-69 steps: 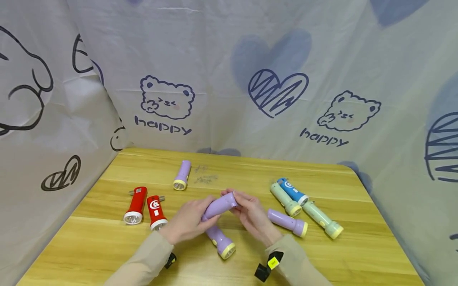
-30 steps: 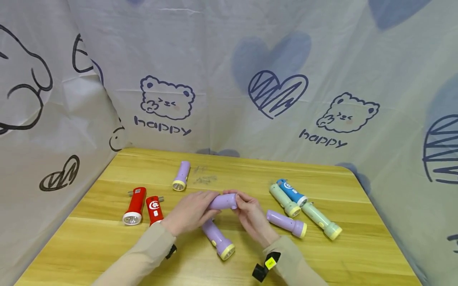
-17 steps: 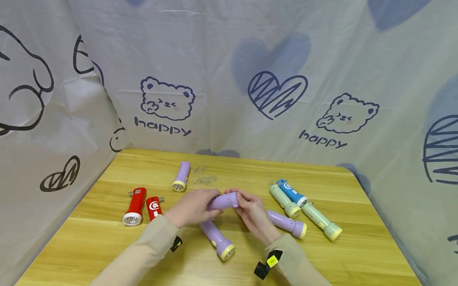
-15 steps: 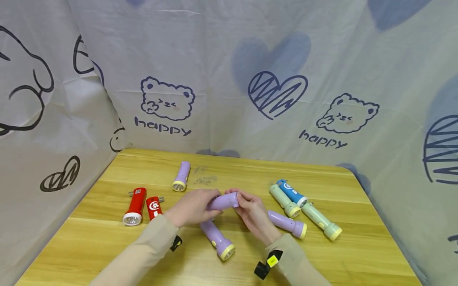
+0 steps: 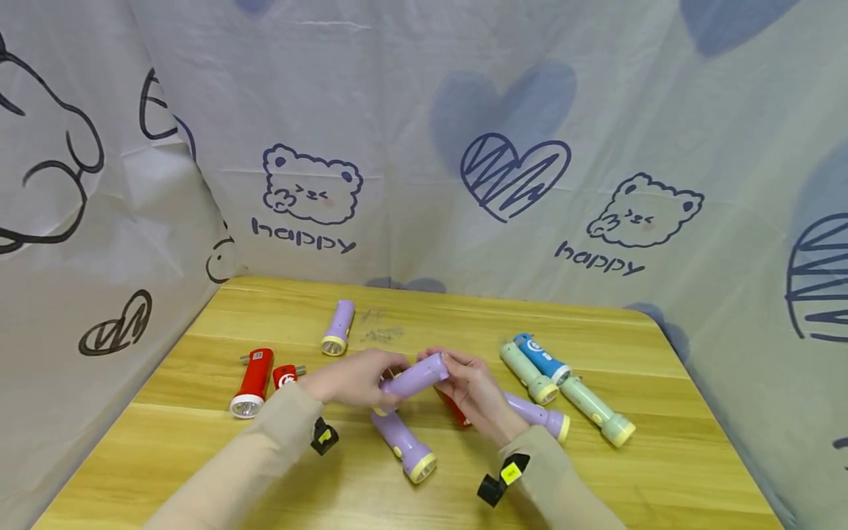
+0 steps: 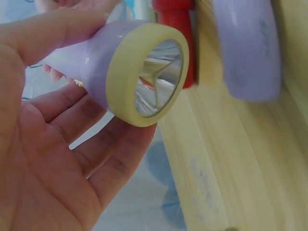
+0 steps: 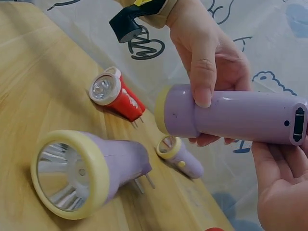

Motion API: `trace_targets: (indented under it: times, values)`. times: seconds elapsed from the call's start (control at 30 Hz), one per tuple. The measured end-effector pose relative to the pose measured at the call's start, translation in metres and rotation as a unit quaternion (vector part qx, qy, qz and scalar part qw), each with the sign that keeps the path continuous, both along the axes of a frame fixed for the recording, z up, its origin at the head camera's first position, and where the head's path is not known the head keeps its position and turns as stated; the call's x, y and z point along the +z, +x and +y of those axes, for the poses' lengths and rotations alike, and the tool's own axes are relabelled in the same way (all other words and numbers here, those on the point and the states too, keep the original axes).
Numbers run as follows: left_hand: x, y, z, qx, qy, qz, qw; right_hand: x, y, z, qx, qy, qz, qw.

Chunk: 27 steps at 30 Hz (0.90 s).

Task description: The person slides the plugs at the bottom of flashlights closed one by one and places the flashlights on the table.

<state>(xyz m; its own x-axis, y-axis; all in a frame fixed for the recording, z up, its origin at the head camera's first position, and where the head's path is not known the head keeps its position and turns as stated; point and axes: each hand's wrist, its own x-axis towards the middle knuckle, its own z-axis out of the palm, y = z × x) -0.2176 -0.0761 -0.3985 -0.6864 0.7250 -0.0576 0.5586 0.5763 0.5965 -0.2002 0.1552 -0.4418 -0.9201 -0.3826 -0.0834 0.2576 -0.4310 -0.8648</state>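
Note:
Above the table I hold a purple flashlight [image 5: 419,374] with a pale yellow head ring, tilted up toward the right. My left hand [image 5: 358,377] grips it near the head, thumb on one side and fingers on the other; the left wrist view shows the lens [image 6: 161,79] facing out. At the tail end, my right hand [image 5: 473,391] pinches the body, and a dark slot [image 7: 299,123] shows there. Below lies another purple flashlight [image 5: 402,444], with metal prongs [image 7: 139,186] sticking out of its tail. Partly hidden behind my right hand is a red flashlight [image 5: 456,409].
Two red flashlights [image 5: 254,383] lie at the left, one partly behind my left wrist. A purple one [image 5: 339,324] lies farther back. Right of my hands are a purple [image 5: 539,418], a blue [image 5: 542,357] and two green flashlights [image 5: 596,411]. Printed cloth [image 5: 411,184] surrounds the wooden table [image 5: 669,471].
My left hand has turned and drawn slightly left, uncovering more of the held flashlight, which now tilts more steeply. A red flashlight now shows behind my right hand.

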Motion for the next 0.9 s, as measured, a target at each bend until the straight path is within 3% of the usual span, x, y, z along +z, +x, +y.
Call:
trace_targets:
  times: [0.1,0.23,0.4,0.53,0.67,0.77,0.9]
  values:
    - [0.0,-0.003,0.001,-0.008,0.019,-0.021,0.9996,0.004,-0.003,0.003,-0.007,0.003,0.009,1.0]
    - [-0.003,-0.008,0.001,0.004,0.042,-0.061,0.9973,0.01,-0.006,0.008,-0.046,0.0,0.008,0.999]
    - [-0.009,-0.015,0.001,0.048,0.088,-0.103,0.9896,0.014,-0.01,0.017,-0.1,0.0,-0.007,0.995]
    - [-0.011,-0.022,0.003,0.093,0.129,-0.114,0.9807,0.01,-0.011,0.022,-0.117,0.004,-0.017,0.993]
    - [-0.012,-0.029,0.009,0.151,0.163,-0.134,0.9658,0.005,-0.01,0.025,-0.124,0.012,-0.017,0.992]
    - [-0.012,-0.035,0.014,0.195,0.198,-0.147,0.9493,0.003,-0.009,0.027,-0.133,0.015,-0.019,0.991]
    - [-0.013,-0.043,0.02,0.249,0.227,-0.135,0.9318,0.002,-0.008,0.029,-0.142,0.016,-0.023,0.989]
